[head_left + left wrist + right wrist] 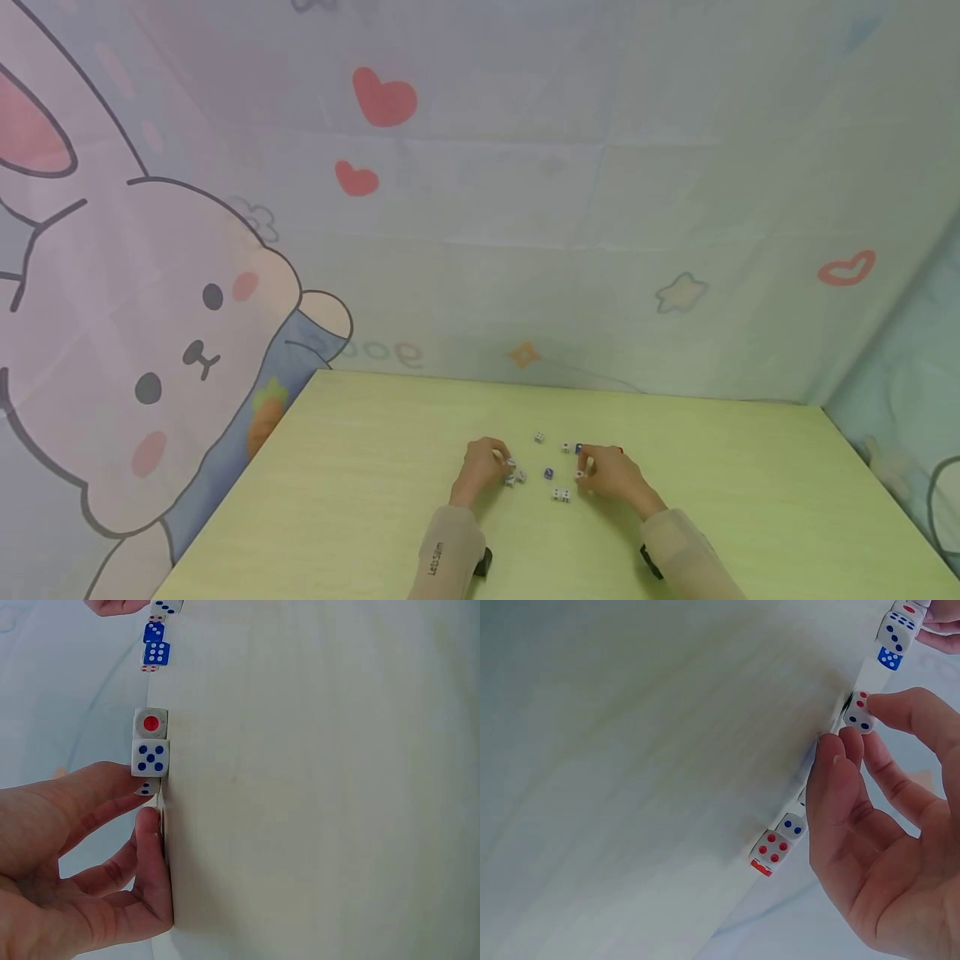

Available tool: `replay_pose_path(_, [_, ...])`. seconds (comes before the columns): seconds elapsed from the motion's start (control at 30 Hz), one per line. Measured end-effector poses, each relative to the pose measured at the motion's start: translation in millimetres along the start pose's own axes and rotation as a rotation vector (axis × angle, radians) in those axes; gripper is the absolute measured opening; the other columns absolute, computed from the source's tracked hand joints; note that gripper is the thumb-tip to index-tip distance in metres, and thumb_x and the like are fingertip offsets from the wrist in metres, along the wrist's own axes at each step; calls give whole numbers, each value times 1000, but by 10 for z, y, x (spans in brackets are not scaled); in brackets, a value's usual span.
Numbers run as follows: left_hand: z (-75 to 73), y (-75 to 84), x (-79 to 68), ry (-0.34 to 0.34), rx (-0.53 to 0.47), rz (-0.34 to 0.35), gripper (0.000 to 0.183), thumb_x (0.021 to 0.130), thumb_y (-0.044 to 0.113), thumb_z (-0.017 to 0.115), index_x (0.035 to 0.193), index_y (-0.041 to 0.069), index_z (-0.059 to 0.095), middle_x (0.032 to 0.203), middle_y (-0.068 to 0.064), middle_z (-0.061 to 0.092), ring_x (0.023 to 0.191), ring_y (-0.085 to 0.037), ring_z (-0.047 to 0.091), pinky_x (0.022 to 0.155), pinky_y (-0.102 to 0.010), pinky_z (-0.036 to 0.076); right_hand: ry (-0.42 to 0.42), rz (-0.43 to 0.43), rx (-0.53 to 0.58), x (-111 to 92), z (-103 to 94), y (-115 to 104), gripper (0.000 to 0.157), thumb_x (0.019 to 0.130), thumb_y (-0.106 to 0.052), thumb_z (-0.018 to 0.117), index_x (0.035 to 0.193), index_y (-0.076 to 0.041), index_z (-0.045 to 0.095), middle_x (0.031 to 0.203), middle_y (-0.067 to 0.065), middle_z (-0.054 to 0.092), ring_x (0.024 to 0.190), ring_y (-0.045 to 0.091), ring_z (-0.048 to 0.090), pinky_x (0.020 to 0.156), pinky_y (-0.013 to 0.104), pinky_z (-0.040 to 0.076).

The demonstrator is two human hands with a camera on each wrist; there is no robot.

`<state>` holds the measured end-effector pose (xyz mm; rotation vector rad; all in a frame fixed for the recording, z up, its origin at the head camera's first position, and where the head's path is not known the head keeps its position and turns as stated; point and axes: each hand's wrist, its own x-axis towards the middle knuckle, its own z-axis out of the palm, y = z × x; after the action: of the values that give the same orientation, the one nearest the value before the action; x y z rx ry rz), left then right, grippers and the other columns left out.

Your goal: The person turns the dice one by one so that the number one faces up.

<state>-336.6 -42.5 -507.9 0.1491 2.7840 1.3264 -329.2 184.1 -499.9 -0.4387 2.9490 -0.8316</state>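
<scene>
In the head view my left hand is at the left of a loose group of dice, its fingertips at a white die. The left wrist view shows that white die between thumb and fingers, partly hidden by a white die with five blue dots. A white die with one red dot stands beside that one. My right hand pinches a white die with red and blue dots between thumb and finger. Left of it in the head view lies a blue die.
Two white dice sit side by side nearer me. Farther back lie a single white die and another white die next to a blue die. A red die shows past my right hand. A patterned cloth hangs behind the table.
</scene>
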Motion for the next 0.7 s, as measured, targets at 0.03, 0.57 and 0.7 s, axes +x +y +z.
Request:
replay_pose_path(0.03, [1,-1,0,0,0,-2,11,74,3,68,84,2,64,75,-9,61,64,-16,55,57,-28,46,-1,0,-2,0,0,-2,16,72,-12,70,79,-13,55,64,-2,58,47,10,48,43,24,37])
replay_pose_path(0.57, [3,10,8,9,8,-15,10,73,4,68,82,2,65,72,-8,61,62,-15,54,56,-27,45,-8,14,-4,-6,-10,6,16,72,-13,71,80,-13,57,65,-1,58,48,10,48,44,24,37])
replay_pose_path(0.7, [3,9,8,11,9,-20,9,73,4,68,82,3,65,72,-8,61,62,-15,54,55,-27,45,-6,41,-11,-5,-32,56,16,72,-13,71,79,-13,57,67,-1,59,50,11,49,45,24,37])
